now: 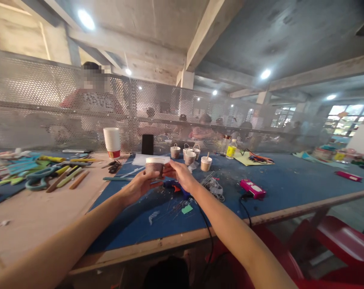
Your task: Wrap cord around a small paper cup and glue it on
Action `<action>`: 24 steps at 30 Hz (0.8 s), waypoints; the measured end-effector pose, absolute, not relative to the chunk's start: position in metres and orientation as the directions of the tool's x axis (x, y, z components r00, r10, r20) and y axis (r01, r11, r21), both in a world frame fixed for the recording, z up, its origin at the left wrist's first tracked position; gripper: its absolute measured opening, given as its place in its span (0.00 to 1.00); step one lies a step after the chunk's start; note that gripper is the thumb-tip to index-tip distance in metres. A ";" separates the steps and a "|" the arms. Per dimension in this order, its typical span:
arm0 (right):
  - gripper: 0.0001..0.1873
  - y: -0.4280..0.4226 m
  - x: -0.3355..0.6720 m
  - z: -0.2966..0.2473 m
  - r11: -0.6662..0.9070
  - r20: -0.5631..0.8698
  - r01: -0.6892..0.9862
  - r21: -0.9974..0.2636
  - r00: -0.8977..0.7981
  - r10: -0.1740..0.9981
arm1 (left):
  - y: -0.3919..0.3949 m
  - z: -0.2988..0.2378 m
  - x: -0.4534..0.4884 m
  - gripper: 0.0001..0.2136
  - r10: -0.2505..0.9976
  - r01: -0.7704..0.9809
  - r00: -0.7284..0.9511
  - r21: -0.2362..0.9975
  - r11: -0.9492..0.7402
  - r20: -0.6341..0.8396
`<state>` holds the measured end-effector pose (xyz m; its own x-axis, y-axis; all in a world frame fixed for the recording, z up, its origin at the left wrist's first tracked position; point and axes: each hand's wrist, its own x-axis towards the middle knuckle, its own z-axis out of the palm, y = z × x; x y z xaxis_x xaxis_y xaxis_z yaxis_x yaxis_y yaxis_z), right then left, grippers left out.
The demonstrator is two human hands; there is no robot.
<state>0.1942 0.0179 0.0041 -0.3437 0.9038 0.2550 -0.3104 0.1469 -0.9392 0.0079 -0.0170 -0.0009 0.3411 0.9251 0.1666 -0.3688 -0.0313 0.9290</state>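
A paper cup [154, 165] wrapped in brownish cord, with its white rim bare, is held up over the blue mat. My left hand [140, 182] grips it from the left and below, thumb across its front. On the cup's right side, the fingers of my right hand [180, 173] are closed against it; their tips are partly hidden. Under my hands lies a blue glue gun [182, 190] with an orange trigger. Behind them stand several small cord-wrapped cups [189, 157], some with loop handles. A cup with a stick [206, 163] is to their right.
A stack of white paper cups [111, 140] stands at the back left, near a dark phone [147, 144]. Scissors [40, 178] and tools lie left. Grey cord [215, 188], a pink device [252, 188] and a yellow-labelled bottle [231, 149] are right. A perforated metal screen [158, 104] borders the table.
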 end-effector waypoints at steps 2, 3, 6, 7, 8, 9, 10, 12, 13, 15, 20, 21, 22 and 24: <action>0.23 0.015 0.193 0.005 0.165 0.260 -0.288 -0.943 -0.331 0.907 | -0.016 -0.001 0.008 0.14 0.927 -0.361 0.340 0.932 -0.028 0.159; 0.22 0.014 0.193 0.005 0.183 0.271 -0.280 -0.942 -0.318 0.908 | -0.016 -0.001 0.008 0.14 0.928 -0.356 0.338 0.934 -0.026 0.154; 0.19 0.013 0.192 0.006 0.252 0.323 -0.264 -0.931 -0.275 0.906 | -0.015 -0.001 0.008 0.14 0.932 -0.355 0.331 0.935 -0.023 0.149; 0.18 0.013 0.191 0.006 0.277 0.341 -0.253 -0.927 -0.262 0.903 | -0.015 -0.002 0.008 0.14 0.933 -0.359 0.328 0.933 -0.023 0.149; 0.17 0.012 0.191 0.006 0.306 0.361 -0.233 -0.923 -0.249 0.899 | -0.014 -0.002 0.008 0.14 0.933 -0.363 0.327 0.932 -0.024 0.151; 0.16 0.011 0.191 0.007 0.340 0.385 -0.207 -0.917 -0.238 0.892 | -0.014 -0.003 0.008 0.15 0.933 -0.367 0.325 0.930 -0.028 0.157; 0.15 0.010 0.190 0.007 0.376 0.409 -0.174 -0.910 -0.234 0.882 | -0.013 -0.004 0.008 0.15 0.932 -0.369 0.324 0.929 -0.035 0.164; 0.13 0.006 0.189 0.008 0.445 0.456 -0.104 -0.890 -0.249 0.854 | -0.012 -0.004 0.008 0.14 0.932 -0.373 0.316 0.926 -0.050 0.177; 0.13 0.003 0.188 0.008 0.476 0.477 -0.072 -0.876 -0.266 0.838 | -0.012 -0.005 0.008 0.14 0.933 -0.374 0.311 0.926 -0.055 0.181; 0.12 -0.001 0.186 0.007 0.541 0.517 -0.006 -0.841 -0.302 0.801 | -0.011 -0.006 0.008 0.13 0.936 -0.378 0.302 0.924 -0.058 0.182; 0.09 -0.005 0.183 0.004 0.707 0.639 0.169 -0.686 -0.325 0.697 | -0.010 -0.007 0.007 0.09 0.938 -0.416 0.299 0.909 -0.035 0.173; 0.09 -0.005 0.183 0.003 0.728 0.656 0.202 -0.655 -0.327 0.680 | -0.010 -0.007 0.006 0.08 0.939 -0.425 0.300 0.905 -0.025 0.167; 0.09 -0.005 0.184 0.002 0.745 0.669 0.234 -0.625 -0.332 0.665 | -0.010 -0.007 0.006 0.07 0.941 -0.436 0.300 0.900 -0.012 0.159; 0.09 -0.005 0.185 0.001 0.771 0.688 0.293 -0.566 -0.347 0.637 | -0.011 -0.006 0.004 0.05 0.943 -0.464 0.301 0.886 0.011 0.145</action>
